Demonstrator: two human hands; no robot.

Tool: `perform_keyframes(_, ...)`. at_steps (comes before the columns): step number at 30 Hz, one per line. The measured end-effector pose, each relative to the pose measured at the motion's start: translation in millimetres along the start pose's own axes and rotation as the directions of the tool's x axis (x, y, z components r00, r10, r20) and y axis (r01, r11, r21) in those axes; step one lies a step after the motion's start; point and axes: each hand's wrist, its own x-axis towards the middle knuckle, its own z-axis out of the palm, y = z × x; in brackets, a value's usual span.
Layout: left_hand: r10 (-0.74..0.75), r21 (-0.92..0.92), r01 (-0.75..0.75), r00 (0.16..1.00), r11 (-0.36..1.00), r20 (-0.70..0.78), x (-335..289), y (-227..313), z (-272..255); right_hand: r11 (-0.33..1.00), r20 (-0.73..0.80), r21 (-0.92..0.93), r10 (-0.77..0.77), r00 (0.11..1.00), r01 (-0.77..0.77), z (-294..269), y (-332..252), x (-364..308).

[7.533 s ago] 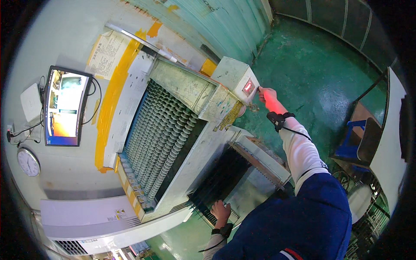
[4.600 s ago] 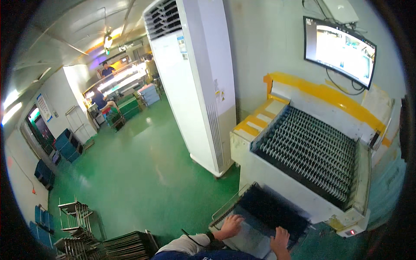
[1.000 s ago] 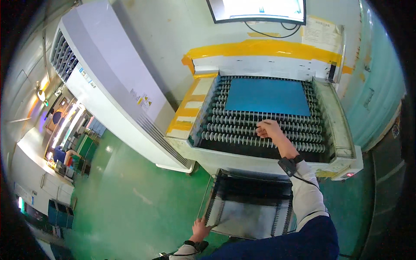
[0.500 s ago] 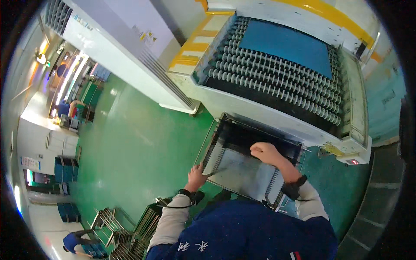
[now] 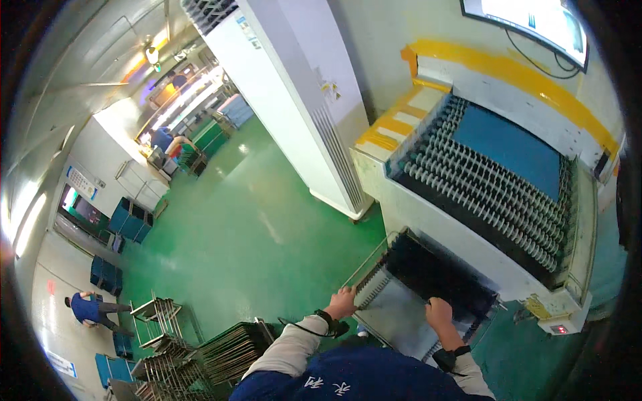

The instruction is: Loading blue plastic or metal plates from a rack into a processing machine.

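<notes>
In front of me stands a slotted rack with toothed sides. A grey, shiny flat surface shows in its near part and a dark area in its far part. My left hand grips the rack's left edge, fingers closed around it. My right hand is over the rack's right half with its fingers curled closed; what they hold, if anything, is hidden. Beyond the rack, a flat blue panel lies on the conveyor's rows of roller discs, touched by neither hand.
The roller machine stands close behind the rack. A tall white cabinet rises to its left. Several metal racks stand at lower left. A person is at far left, near blue bins. A screen hangs upper right.
My view has swung left and up, so the rack and machine sit lower and further right. My left hand stays on the rack's edge; my right hand stays curled over the rack.
</notes>
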Motion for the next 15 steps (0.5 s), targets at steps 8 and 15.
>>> perform_keyframes(8, 0.093, 0.027, -0.094, 0.995, 0.995, 0.026, 0, -13, -1, 0.981, -0.007, -0.127, 0.149, 0.989, -0.149, 12, 4, 20)
perform_keyframes(15, 0.125, 0.021, -0.125, 0.992, 0.992, -0.008, -4, -18, 8, 0.979, -0.011, -0.145, 0.141, 0.990, -0.141, 13, -9, 3)
